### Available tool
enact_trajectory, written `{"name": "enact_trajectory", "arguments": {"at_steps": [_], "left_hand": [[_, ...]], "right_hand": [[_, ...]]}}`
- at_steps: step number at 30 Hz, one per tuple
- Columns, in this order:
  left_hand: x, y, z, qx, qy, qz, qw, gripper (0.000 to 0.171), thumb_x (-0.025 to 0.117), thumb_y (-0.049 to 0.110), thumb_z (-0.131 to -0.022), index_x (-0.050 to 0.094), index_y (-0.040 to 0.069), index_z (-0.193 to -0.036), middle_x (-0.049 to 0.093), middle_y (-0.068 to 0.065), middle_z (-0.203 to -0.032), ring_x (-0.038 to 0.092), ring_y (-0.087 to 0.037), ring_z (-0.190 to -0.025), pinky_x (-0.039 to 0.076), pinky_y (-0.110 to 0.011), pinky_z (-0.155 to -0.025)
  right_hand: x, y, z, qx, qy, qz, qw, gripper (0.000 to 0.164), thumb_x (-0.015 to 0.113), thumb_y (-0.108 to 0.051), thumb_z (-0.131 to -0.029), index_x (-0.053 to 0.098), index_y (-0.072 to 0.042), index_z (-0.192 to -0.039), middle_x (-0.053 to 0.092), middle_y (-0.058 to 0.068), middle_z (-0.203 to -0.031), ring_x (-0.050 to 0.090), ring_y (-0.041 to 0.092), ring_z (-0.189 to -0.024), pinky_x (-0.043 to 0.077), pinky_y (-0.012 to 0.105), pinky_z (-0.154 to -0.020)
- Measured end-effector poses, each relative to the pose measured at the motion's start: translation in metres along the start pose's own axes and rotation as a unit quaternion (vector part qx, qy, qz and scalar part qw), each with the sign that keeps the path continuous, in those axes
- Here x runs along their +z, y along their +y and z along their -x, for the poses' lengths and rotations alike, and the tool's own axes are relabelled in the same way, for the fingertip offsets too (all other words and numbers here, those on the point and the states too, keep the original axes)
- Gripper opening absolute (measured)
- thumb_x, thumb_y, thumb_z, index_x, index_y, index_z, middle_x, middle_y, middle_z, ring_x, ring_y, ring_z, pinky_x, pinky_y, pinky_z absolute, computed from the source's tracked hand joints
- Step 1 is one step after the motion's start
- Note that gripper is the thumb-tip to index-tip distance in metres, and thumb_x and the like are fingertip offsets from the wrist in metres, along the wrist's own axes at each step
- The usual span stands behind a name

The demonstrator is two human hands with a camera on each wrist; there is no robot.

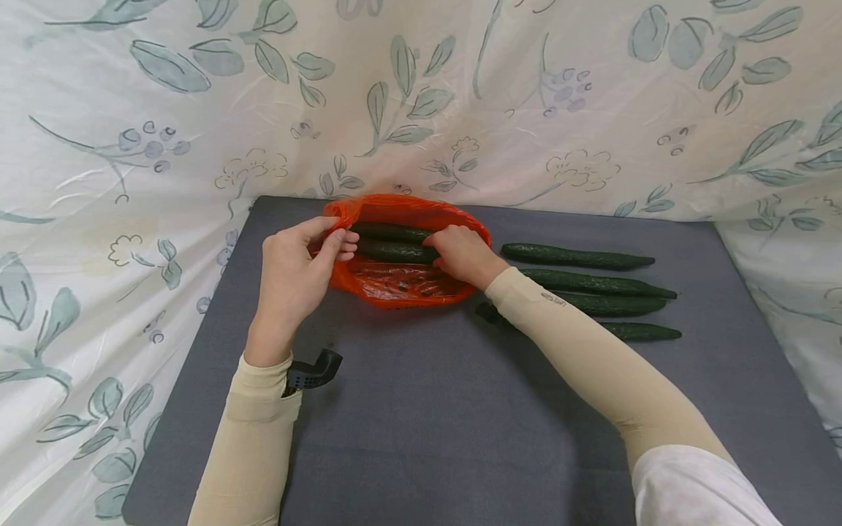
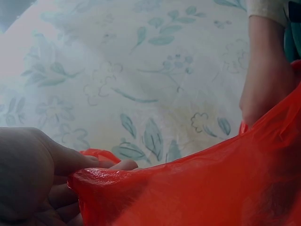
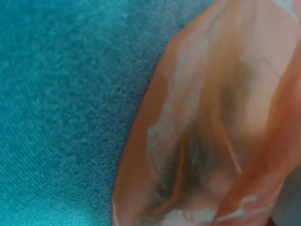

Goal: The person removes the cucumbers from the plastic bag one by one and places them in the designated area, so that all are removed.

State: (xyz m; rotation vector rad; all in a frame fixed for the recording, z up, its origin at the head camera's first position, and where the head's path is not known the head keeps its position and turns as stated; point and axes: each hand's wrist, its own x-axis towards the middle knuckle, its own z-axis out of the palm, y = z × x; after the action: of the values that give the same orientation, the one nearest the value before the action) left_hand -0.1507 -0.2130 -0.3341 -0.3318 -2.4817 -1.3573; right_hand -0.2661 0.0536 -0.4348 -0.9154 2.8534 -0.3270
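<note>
A red plastic bag [image 1: 378, 294] lies with its mouth spread toward me at the back of the table. Two dark green cucumbers show side by side inside, the nearer cucumber [image 1: 395, 252] in front of the farther cucumber [image 1: 388, 232]. My left hand [image 1: 292, 267] pinches the bag's left rim between thumb and fingers; the left wrist view shows the film [image 2: 188, 188] stretched from that hand. Reaching in over the right rim, my right hand [image 1: 465, 256] grips the right end of the nearer cucumber, its fingertips partly hidden. The right wrist view is filled by blurred bag film [image 3: 197, 141].
Right of the bag, several more cucumbers lie roughly parallel on the dark grey table [image 1: 421, 424], the rearmost cucumber [image 1: 575, 256] closest to the back edge. My right forearm covers the left ends of some. A leaf-patterned cloth [image 1: 408, 95] hangs behind the table.
</note>
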Motion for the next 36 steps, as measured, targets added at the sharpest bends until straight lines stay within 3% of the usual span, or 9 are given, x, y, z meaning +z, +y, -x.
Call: {"name": "enact_trajectory", "arguments": {"at_steps": [10, 26, 36], "left_hand": [[-0.001, 0.003, -0.002, 0.006, 0.004, 0.006, 1.0, 0.022, 0.071, 0.007, -0.106, 0.078, -0.004, -0.124, 0.081, -0.009, -0.099, 0.08, -0.017, -0.081, 0.062, -0.018, -0.076], [-0.002, 0.002, 0.0, 0.006, 0.001, 0.002, 1.0, 0.022, 0.071, 0.007, -0.106, 0.078, -0.004, -0.124, 0.081, -0.009, -0.099, 0.08, -0.017, -0.08, 0.062, -0.017, -0.077], [-0.003, 0.003, 0.0, 0.005, 0.005, 0.007, 0.9999, 0.021, 0.071, 0.005, -0.106, 0.078, -0.005, -0.123, 0.081, -0.009, -0.098, 0.08, -0.018, -0.079, 0.062, -0.018, -0.076]], "right_hand": [[-0.009, -0.003, 0.005, -0.005, 0.019, 0.018, 1.0, 0.032, 0.082, -0.009, -0.098, 0.079, -0.007, -0.13, 0.079, 0.011, -0.119, 0.075, 0.032, -0.103, 0.064, 0.05, -0.094], [-0.031, -0.025, 0.015, -0.022, 0.032, 0.014, 0.999, 0.041, 0.082, -0.01, -0.098, 0.076, -0.009, -0.138, 0.077, 0.01, -0.127, 0.075, 0.032, -0.109, 0.063, 0.048, -0.094], [-0.045, -0.028, 0.03, -0.013, 0.05, 0.006, 0.999, 0.04, 0.081, -0.006, -0.097, 0.077, -0.009, -0.137, 0.078, 0.01, -0.123, 0.074, 0.033, -0.104, 0.065, 0.052, -0.086]]}}
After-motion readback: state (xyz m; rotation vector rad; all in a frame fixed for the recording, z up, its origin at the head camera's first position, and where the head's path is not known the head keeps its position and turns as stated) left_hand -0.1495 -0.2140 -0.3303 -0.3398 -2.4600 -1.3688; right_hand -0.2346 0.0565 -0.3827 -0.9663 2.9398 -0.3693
